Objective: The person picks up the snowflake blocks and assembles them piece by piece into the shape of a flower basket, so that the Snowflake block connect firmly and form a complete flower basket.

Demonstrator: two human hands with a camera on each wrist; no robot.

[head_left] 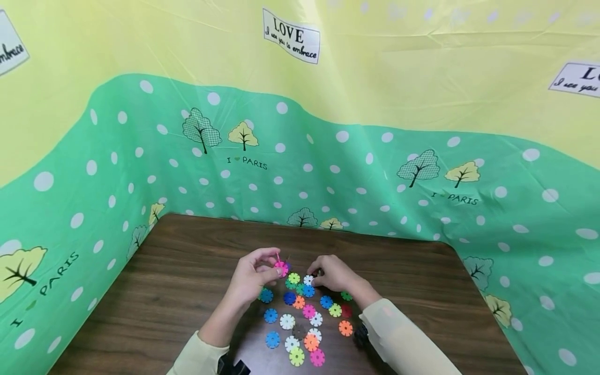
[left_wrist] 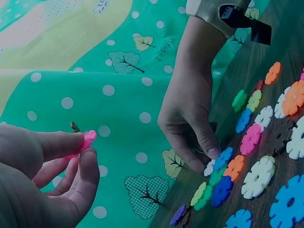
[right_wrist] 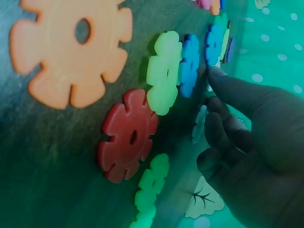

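Note:
My left hand [head_left: 253, 273] pinches a pink notched plastic disc [head_left: 281, 269] between thumb and fingers, raised above the table's far middle. In the left wrist view a thin brown piece [left_wrist: 74, 127] sticks up behind that pink disc [left_wrist: 89, 138]; how they join is hidden. My right hand [head_left: 334, 273] reaches down to the table with thumb and forefinger at a white notched disc [head_left: 308, 280], pinching its edge. A blue disc [left_wrist: 223, 158] lies right beside the white one [left_wrist: 209, 167]. The right hand's other fingers are curled under.
Several notched discs lie loosely over the brown table [head_left: 187, 291], among them an orange [head_left: 345, 328], a red [right_wrist: 128, 136], a yellow-green [head_left: 297, 356] and a blue disc [head_left: 272, 340]. A green and yellow printed cloth [head_left: 356, 172] hangs around the table.

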